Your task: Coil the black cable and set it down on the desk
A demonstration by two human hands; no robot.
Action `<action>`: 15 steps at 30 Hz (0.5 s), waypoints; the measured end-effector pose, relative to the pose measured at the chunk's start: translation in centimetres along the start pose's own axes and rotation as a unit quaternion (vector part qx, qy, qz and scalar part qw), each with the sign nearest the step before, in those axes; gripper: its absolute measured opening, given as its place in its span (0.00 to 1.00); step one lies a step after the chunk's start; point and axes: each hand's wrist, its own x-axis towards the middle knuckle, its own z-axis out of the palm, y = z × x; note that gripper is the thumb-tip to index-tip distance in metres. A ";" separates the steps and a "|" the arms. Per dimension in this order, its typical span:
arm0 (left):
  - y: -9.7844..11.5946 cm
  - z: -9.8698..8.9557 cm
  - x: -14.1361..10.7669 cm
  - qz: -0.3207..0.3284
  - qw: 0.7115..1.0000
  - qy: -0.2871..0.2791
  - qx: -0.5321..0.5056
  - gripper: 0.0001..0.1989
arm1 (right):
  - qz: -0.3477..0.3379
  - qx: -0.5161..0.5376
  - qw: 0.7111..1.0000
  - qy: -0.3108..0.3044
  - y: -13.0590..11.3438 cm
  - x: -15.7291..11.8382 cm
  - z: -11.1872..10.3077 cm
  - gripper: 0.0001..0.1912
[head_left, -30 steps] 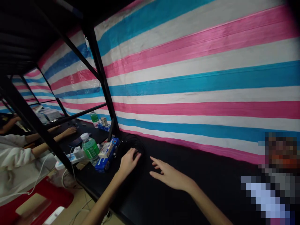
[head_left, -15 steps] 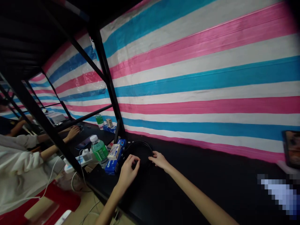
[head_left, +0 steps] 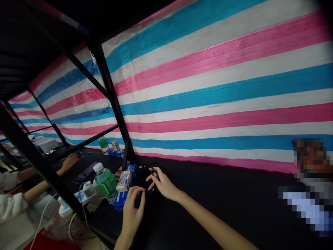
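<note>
The head view looks down on a black bench (head_left: 234, 208) that stands against a sheet with pink, blue and white stripes (head_left: 208, 86). Both hands of the person meet at the far left part of the bench, close to a black upright post (head_left: 114, 104) of the frame.

The left hand (head_left: 133, 208) is curled, its fingers bent inward and its fingertips (head_left: 137, 190) touching a coil of thin black cable (head_left: 151, 173) that lies on the bench just before the sheet. The right hand (head_left: 162, 184) lies over the same coil, with the fingers bent and pinching a strand of it. The coil is dark on a dark surface, so its full outline is hard to see, and I cannot tell how firmly each hand grips it.

Just to the left of the hands stands a clear bottle with a green label and a white cap (head_left: 105, 180). Between the bottle and the coil there is a small white carton (head_left: 124, 180) lying on a blue packet (head_left: 122, 200). A white power strip (head_left: 87, 191) with white cords lies further left.

Behind the post there is a second bottle (head_left: 103, 144). There another person's hand (head_left: 69, 161) rests on the dark surface, with a sleeve in white (head_left: 10, 208) at the left edge. At the far right the picture is blurred into squares.
</note>
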 end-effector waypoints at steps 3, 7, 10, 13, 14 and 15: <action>-0.5 -1.7 1.6 0.012 0.994 0.095 0.052 0.13 | -0.078 0.066 0.993 -0.061 -2.7 -0.3 0.9 0.21; 0.4 -3.0 3.8 0.044 0.982 0.158 0.093 0.26 | -0.124 0.051 0.987 -0.084 -6.2 -1.0 1.3 0.20; 1.7 -3.5 4.3 0.056 0.959 0.248 0.126 0.30 | -0.153 0.022 0.985 -0.077 -8.5 -2.3 1.1 0.19; 2.7 -4.4 4.4 0.037 0.932 0.341 0.119 0.36 | -0.199 -0.016 0.977 -0.075 -10.3 -4.4 0.3 0.20; 2.9 -4.7 4.5 0.025 0.939 0.330 0.094 0.35 | -0.216 -0.030 0.973 -0.077 -10.9 -5.3 -0.2 0.20; 3.0 -4.8 4.6 0.015 0.953 0.296 0.059 0.34 | -0.230 -0.051 0.968 -0.080 -11.4 -6.2 -0.7 0.21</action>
